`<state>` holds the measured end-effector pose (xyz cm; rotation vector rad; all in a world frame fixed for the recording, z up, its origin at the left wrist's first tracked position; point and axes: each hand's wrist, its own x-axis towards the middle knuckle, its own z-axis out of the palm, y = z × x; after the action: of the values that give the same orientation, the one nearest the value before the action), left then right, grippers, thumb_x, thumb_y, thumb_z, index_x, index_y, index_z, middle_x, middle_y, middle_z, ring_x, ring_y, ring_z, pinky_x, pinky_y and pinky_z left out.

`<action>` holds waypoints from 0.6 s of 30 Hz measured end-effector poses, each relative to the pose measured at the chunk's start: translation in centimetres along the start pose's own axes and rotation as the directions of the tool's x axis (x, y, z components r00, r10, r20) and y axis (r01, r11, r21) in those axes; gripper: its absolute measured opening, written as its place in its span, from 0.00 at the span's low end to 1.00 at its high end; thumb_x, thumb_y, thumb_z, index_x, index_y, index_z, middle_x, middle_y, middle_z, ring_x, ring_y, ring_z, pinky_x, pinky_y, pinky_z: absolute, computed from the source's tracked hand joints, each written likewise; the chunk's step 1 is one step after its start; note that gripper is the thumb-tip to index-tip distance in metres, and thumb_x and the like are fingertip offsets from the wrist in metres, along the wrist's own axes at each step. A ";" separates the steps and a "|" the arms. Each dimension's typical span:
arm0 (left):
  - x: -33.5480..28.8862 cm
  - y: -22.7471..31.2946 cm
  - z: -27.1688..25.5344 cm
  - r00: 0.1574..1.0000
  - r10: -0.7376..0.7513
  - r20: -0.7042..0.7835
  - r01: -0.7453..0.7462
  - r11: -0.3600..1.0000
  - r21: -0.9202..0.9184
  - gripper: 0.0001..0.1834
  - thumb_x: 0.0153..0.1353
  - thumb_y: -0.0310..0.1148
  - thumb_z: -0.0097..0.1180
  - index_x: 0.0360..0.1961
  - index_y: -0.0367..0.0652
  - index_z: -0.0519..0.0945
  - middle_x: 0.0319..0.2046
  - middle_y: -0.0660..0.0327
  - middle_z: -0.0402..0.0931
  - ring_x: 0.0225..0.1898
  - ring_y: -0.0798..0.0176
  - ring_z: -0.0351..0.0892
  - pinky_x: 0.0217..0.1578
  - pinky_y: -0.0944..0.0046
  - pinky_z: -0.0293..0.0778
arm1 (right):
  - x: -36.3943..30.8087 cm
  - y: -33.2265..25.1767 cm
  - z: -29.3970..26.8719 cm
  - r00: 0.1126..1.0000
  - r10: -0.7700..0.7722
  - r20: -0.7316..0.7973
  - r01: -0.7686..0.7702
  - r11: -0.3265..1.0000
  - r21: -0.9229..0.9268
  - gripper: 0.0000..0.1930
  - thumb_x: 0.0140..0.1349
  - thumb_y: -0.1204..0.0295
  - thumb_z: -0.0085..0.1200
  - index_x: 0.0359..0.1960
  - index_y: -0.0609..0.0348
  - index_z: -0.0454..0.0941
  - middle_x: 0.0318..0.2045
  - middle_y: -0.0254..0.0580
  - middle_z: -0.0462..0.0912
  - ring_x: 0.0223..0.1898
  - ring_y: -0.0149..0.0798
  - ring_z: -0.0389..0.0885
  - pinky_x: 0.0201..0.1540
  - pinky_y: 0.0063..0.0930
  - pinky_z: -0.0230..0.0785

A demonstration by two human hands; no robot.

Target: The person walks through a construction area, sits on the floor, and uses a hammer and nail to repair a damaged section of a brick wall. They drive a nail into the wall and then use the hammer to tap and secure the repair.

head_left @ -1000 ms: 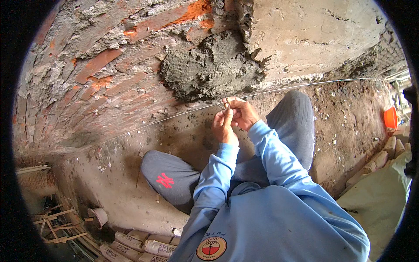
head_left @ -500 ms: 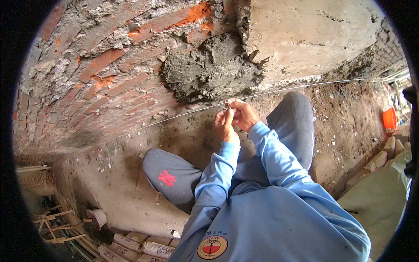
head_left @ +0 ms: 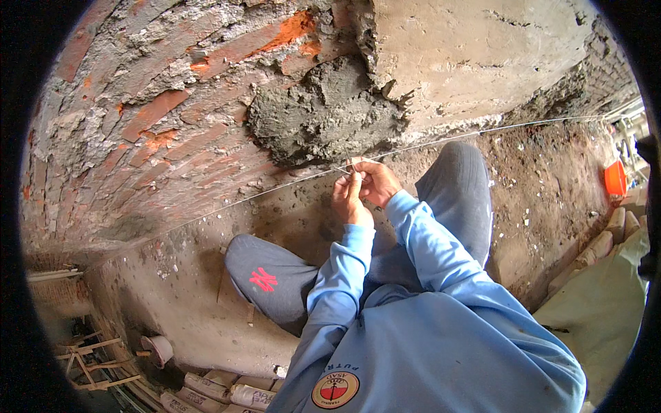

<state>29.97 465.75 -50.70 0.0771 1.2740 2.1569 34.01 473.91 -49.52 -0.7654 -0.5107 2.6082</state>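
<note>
A thin white string (head_left: 482,131) runs taut along the foot of the wall and crosses itself just beyond my fingertips. My left hand (head_left: 351,202) is closed in a pinch, thumb up, on the string there. Right beside it, touching, my right hand (head_left: 380,183) pinches at the same crossing. Between the fingertips stands a small thin brownish piece (head_left: 350,164), too small to name. Fresh grey mortar (head_left: 323,113) clings to the wall directly beyond both hands.
A rough brick wall (head_left: 165,117) rises ahead, with a smooth plastered part (head_left: 475,55) at right. Farther right sits an orange bucket (head_left: 615,179). Filled bags (head_left: 206,387), a pale bucket (head_left: 158,350) and a wooden frame (head_left: 89,365) lie lower left. My bent knees flank the hands.
Both hands stay together at the string and shift slightly left in the picture. The wall also shifts a little left as the view turns slightly.
</note>
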 end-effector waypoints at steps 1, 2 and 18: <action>0.0 0.0 0.0 1.000 -0.001 -0.009 0.001 1.000 0.004 0.06 0.62 0.30 0.63 0.36 0.39 0.79 0.31 0.62 0.82 0.29 0.71 0.80 0.28 0.75 0.70 | 0.0 0.1 0.2 1.000 -0.013 0.027 0.012 1.000 0.006 0.04 0.66 0.73 0.49 0.39 0.55 0.76 0.21 0.28 0.75 0.21 0.26 0.73 0.15 0.18 0.56; 0.1 0.0 0.0 1.000 -0.006 -0.007 0.006 1.000 0.000 0.06 0.62 0.30 0.63 0.36 0.39 0.79 0.31 0.62 0.82 0.29 0.71 0.80 0.29 0.75 0.70 | 0.0 0.1 0.4 0.999 -0.017 -0.028 0.017 1.000 0.000 0.05 0.66 0.73 0.48 0.39 0.55 0.76 0.21 0.27 0.73 0.20 0.25 0.70 0.15 0.16 0.53; 0.4 -0.2 0.3 0.998 0.034 -0.059 -0.036 0.999 -0.032 0.05 0.62 0.27 0.62 0.36 0.37 0.79 0.32 0.61 0.82 0.30 0.71 0.79 0.31 0.74 0.71 | 1.5 0.9 -1.1 0.998 -0.028 0.064 0.024 0.998 0.053 0.09 0.66 0.74 0.45 0.43 0.56 0.77 0.25 0.34 0.79 0.25 0.31 0.79 0.15 0.17 0.59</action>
<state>29.83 466.29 -50.78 0.0224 1.2781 2.2242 33.20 474.09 -51.40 -0.6558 -0.4663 2.6183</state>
